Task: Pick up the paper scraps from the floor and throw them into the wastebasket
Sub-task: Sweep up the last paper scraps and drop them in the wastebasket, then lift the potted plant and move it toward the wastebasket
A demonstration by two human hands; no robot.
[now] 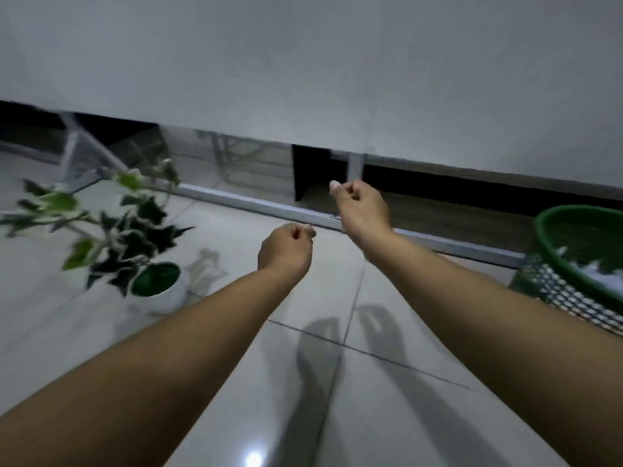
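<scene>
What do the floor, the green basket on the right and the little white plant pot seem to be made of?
The floor looks like glazed ceramic tile: pale, glossy, with grout lines and a reflected light spot. The green basket seems to be moulded plastic, with a smooth solid rim above open lattice sides. The white plant pot has a smooth, slightly shiny surface, ceramic or plastic; the blur leaves that open.

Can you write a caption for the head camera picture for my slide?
Both hands, left and right, curled above the tiled floor, between a potted plant and a green wastebasket.
</scene>
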